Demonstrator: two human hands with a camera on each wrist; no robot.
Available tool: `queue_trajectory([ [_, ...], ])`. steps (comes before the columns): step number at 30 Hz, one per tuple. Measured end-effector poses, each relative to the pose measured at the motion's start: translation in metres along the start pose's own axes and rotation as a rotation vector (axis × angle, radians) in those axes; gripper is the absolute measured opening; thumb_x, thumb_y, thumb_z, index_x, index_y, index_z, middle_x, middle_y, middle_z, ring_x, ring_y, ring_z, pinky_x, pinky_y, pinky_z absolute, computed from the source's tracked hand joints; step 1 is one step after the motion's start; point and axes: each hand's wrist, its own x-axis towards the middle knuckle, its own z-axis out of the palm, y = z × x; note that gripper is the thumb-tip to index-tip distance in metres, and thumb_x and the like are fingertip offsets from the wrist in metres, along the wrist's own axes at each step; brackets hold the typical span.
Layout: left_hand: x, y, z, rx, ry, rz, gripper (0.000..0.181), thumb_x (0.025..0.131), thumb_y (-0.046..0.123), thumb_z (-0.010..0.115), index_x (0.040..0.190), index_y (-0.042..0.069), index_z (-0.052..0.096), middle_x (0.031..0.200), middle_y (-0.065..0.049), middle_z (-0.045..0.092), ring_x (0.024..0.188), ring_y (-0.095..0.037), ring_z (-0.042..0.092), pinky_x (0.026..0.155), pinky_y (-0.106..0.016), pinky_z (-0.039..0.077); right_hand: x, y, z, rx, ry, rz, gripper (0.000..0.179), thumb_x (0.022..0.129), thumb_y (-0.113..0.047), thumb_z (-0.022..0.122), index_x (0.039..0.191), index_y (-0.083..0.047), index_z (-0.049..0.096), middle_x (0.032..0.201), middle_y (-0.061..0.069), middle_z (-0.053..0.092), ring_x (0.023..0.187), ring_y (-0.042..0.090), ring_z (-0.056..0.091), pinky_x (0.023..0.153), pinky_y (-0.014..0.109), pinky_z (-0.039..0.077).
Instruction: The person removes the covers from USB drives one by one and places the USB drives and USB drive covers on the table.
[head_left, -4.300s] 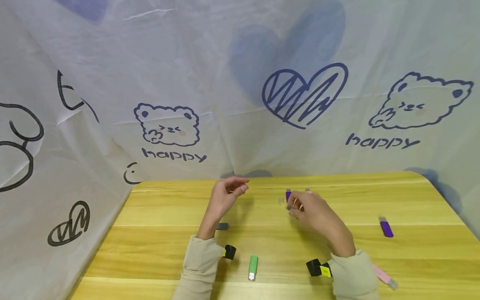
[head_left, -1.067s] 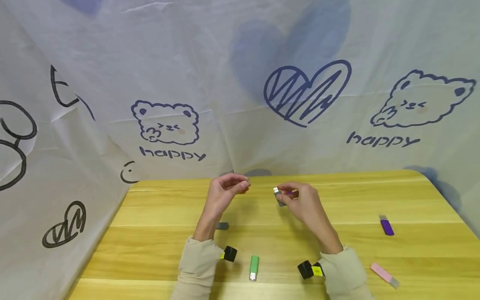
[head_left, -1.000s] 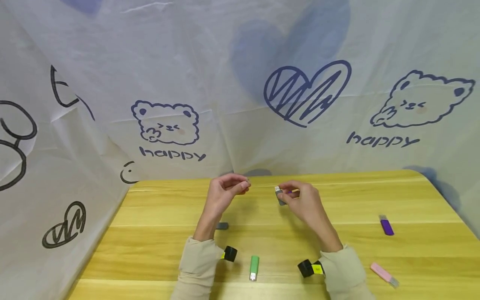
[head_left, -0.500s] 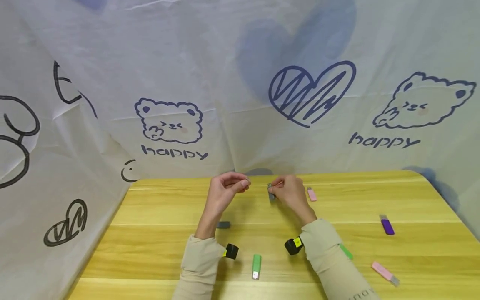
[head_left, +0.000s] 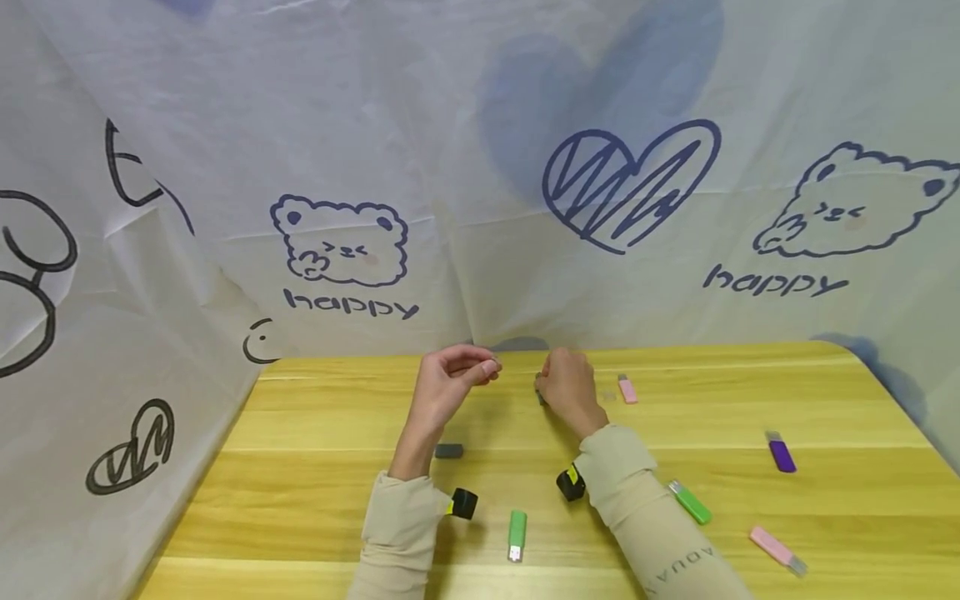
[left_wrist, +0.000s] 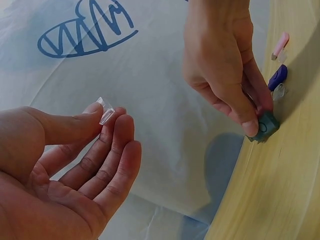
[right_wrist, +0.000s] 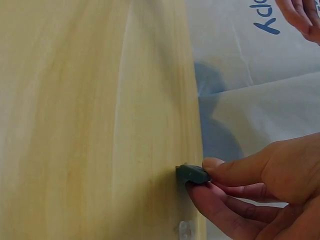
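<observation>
High over the back of the table, my left hand (head_left: pixel 450 379) pinches a small clear plastic cap (left_wrist: pixel 106 111) between thumb and forefinger, the other fingers loosely bent. To its right, my right hand (head_left: pixel 570 387) grips a dark grey USB flash drive (right_wrist: pixel 192 174) by thumb and fingers, down at the tabletop near the back edge. Fingers cover much of that drive. Beside it in the left wrist view lie a purple USB drive (left_wrist: pixel 278 77) and a clear cap (left_wrist: pixel 279 91); the right hand hides this purple drive from the head view.
On the wooden table (head_left: pixel 337 500) lie pink drives (head_left: pixel 628 390) at the back and front right, another purple drive (head_left: pixel 782 454), two green drives (head_left: pixel 517 535) and a grey drive (head_left: pixel 448 451) by the left wrist. A cloth (head_left: pixel 480 275) hangs behind the table.
My right hand picked up the grey drive, carried it left and lowered it to the tabletop, uncovering a pink and a green drive. The left hand came to pinch the clear cap, then stayed nearly still.
</observation>
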Motion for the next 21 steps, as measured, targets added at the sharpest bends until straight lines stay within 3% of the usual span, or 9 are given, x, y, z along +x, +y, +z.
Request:
queue_trajectory([
  [6,0.000,0.000,-0.002,0.007,0.001,-0.001,0.010,0.094,0.000,0.073,0.101,-0.006,0.075,0.096,-0.017,0.076,0.083,-0.021,0.073,0.081,-0.036,0.061,0.003,-0.001,0.004,-0.041,-0.031,0.020,0.056,0.090,-0.003,0.075,0.050,-0.016,0.037,0.046,-0.004,0.030,0.046,0.013,0.030,0.049,0.031,0.034],
  [13,-0.001,0.001,-0.002,0.020,0.003,-0.010,0.009,0.095,0.001,0.072,0.101,-0.004,0.075,0.097,-0.016,0.076,0.085,-0.021,0.073,0.086,-0.047,0.059,0.002,-0.001,-0.001,-0.105,-0.068,0.029,0.046,0.092,-0.006,0.074,0.058,-0.013,0.044,0.052,0.000,0.044,0.050,0.016,0.044,0.048,0.030,0.041],
  [17,-0.001,-0.001,-0.002,0.028,-0.003,-0.013,0.009,0.095,0.001,0.071,0.102,-0.004,0.075,0.097,-0.016,0.075,0.085,-0.022,0.073,0.085,-0.043,0.060,-0.005,-0.001,-0.016,-0.058,-0.061,0.011,0.045,0.091,-0.007,0.073,0.059,-0.012,0.043,0.055,-0.001,0.037,0.052,0.015,0.036,0.051,0.030,0.036],
  [21,0.001,-0.004,-0.002,0.036,0.004,-0.014,0.009,0.095,0.000,0.071,0.102,-0.004,0.075,0.098,-0.016,0.076,0.085,-0.023,0.073,0.082,-0.037,0.061,-0.017,-0.002,-0.037,0.019,-0.056,0.022,0.027,0.095,-0.012,0.072,0.071,-0.007,0.059,0.065,0.002,0.055,0.056,0.016,0.044,0.053,0.030,0.038],
])
